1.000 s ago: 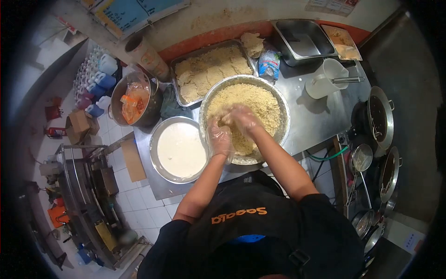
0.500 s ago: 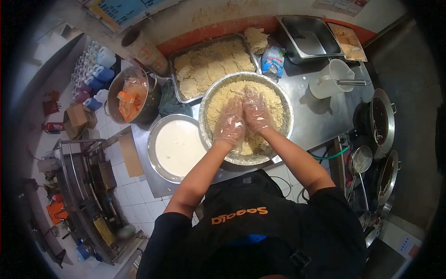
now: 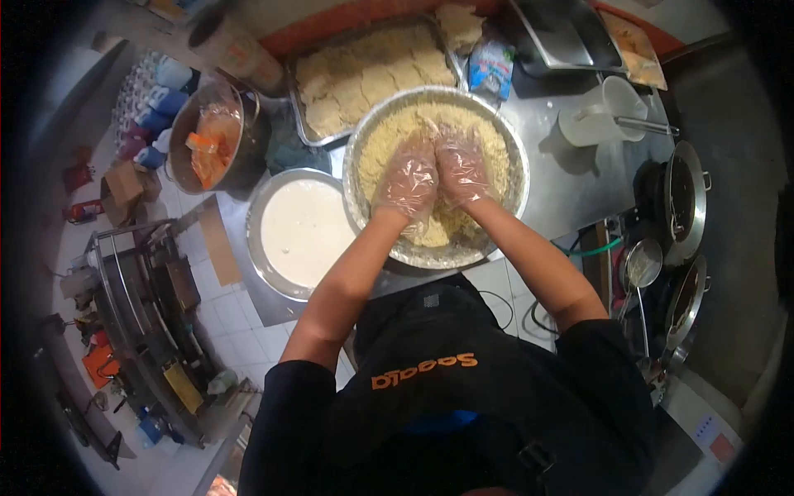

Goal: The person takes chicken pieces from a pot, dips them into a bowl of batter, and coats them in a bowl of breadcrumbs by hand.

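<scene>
A large metal bowl (image 3: 519, 194) holds pale yellow crumbs (image 3: 385, 136). Inside it, my left hand (image 3: 409, 175) and my right hand (image 3: 461, 165) press down side by side in the crumbs, both in clear plastic gloves. The fingers of both hands are curled and close together, partly sunk in the crumbs; what lies under them is hidden. To the left, a second metal bowl (image 3: 255, 248) contains a white, creamy liquid (image 3: 302, 227). Behind the bowls stands a metal tray (image 3: 308, 132) filled with flat, crumb-coated pieces (image 3: 372, 70).
A pot (image 3: 248, 136) with an orange bag stands left. On the steel table (image 3: 550, 211) are a blue-labelled plastic bag (image 3: 491, 70), a deep steel pan (image 3: 571, 41) and a white jug (image 3: 583, 124) with a metal handle across it. Woks (image 3: 693, 198) and a strainer (image 3: 643, 263) are at right.
The whole view has shifted, so the bowls and tray sit higher in the frame. My hands stay in the crumbs and have drawn slightly closer together, with fingers more curled.
</scene>
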A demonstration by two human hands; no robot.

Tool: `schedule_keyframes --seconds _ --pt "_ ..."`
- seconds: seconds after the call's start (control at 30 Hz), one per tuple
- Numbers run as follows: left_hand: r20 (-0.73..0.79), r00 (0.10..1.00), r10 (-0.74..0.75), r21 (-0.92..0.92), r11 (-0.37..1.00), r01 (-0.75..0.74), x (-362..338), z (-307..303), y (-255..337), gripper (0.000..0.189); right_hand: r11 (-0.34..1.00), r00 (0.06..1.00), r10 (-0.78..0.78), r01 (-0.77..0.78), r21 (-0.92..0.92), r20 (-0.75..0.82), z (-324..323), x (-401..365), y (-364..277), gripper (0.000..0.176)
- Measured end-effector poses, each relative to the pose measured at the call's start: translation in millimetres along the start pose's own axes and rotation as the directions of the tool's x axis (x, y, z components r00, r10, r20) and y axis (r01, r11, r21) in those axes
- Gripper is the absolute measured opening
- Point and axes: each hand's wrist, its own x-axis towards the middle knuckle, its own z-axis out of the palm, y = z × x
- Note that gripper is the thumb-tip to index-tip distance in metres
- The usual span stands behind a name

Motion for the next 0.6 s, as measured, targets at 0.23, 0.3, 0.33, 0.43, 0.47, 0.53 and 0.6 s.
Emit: schedule_keyframes --seconds 0.23,0.3,0.33,0.43,0.47,0.53,0.6 --pt "-0.233 0.972 -0.014 0.054 0.998 0.027 -3.7 7.1 0.3 0.054 0.991 0.879 0.132 -0.099 -0.095 0.459 -45.9 19.6 -14.2 0.055" --pt "-0.385 0.905 -0.179 -0.238 0.967 0.090 -7.8 3.8 -3.6 0.054 0.993 0.956 0.050 -0.016 -0.120 0.289 -25.0 12.3 -13.6 0.057" --pt "-0.378 0.907 -0.186 -0.240 0.966 0.097 -4.6 6.3 -8.4 0.054 0.987 0.990 -0.035 0.056 -0.149 0.138 -11.4 5.2 -11.2 0.058" --pt "-0.274 0.946 -0.172 -0.110 0.983 0.146 -12.7 9.4 -5.7 0.058 1.000 0.931 0.004 0.001 -0.015 0.365 -18.2 6.3 -11.7 0.059" --pt "-0.254 0.951 -0.175 -0.119 0.982 0.149 -10.4 15.8 -5.8 0.058 1.000 0.924 0.010 -0.007 -0.008 0.383 -1.9 6.2 -4.6 0.059" --pt "-0.131 0.963 -0.236 -0.111 0.969 0.222 -11.2 23.9 -8.0 0.061 0.992 0.996 -0.031 0.042 -0.119 0.086 32.5 -4.1 2.3 0.060" --pt "-0.176 0.965 -0.193 -0.048 0.981 0.188 -15.8 24.9 -12.0 0.063 0.992 0.997 -0.074 0.077 -0.102 0.037 13.6 2.1 0.2 0.056"
